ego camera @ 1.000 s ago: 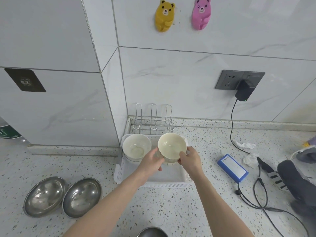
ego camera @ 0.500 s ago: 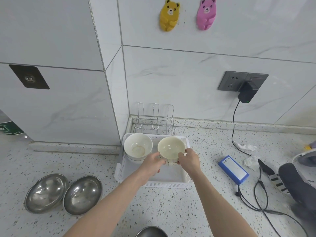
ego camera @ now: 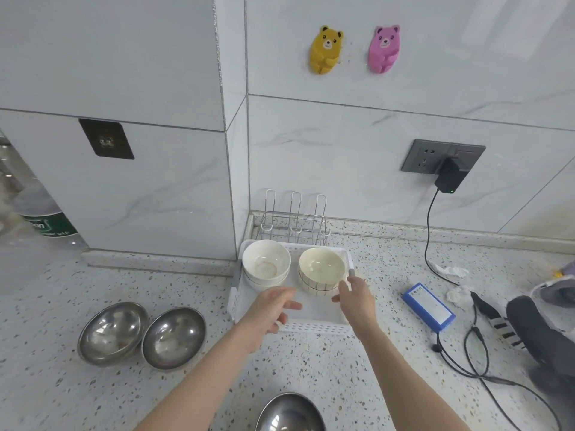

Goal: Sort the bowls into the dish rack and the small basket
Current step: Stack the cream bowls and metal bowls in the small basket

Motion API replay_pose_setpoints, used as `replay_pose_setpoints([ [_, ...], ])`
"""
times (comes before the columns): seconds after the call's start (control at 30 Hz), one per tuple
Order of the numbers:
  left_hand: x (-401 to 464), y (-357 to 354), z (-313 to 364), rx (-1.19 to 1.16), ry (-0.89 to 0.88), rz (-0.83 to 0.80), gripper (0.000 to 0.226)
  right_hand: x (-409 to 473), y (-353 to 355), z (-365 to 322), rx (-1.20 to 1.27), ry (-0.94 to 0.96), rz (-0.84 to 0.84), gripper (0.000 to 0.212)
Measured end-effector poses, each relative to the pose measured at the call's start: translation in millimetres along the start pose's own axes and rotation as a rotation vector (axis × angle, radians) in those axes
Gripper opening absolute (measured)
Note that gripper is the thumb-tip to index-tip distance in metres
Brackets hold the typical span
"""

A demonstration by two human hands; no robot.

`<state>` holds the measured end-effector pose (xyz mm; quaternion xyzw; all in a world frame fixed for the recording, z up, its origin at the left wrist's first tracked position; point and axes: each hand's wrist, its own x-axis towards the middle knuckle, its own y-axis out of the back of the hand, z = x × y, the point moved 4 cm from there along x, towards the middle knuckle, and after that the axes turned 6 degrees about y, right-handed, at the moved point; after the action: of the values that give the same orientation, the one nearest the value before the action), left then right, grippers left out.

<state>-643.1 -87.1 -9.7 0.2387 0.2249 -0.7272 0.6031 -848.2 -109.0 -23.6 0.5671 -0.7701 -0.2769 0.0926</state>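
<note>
3 steel bowls [ego camera: 142, 334]: wait left of and below the hands, outside the basket [ego camera: 311, 327].
Nearer hand: left hand [ego camera: 271, 310].
Hands: left hand and right hand [ego camera: 356, 298] both loosely spread, holding nothing.

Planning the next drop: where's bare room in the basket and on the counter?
Free: white basket front half, between the ceramic bowls and its near wall; counter strip between the basket and blue box. Crowded: basket's back row; steel bowls to its left; cables far right. Left hand and right hand hover over the free half.
</note>
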Motion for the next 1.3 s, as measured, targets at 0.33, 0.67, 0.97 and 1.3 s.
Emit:
replay_pose_setpoints([
  [0.33, -57, 60, -84, -0.474, 0.079, 0.067, 0.026, -102, -23, -14, 0.274, -0.08, -0.108, 0.021],
  [0.67, -94, 195, -133, -0.368, 0.103, 0.324, 0.029, -166, -117, -40, 0.252, -0.153, -0.292, 0.022],
  [0.97, -97, 279, -143, -0.313, 0.2, 0.516, 0.038, -201, -199, -50, 0.036, -0.242, -0.423, 0.057],
  [1.3, -89, 297, -140, -0.158, 0.141, 0.456, 0.027, -208, -230, -63, 0.017, -0.258, -0.329, 0.061],
])
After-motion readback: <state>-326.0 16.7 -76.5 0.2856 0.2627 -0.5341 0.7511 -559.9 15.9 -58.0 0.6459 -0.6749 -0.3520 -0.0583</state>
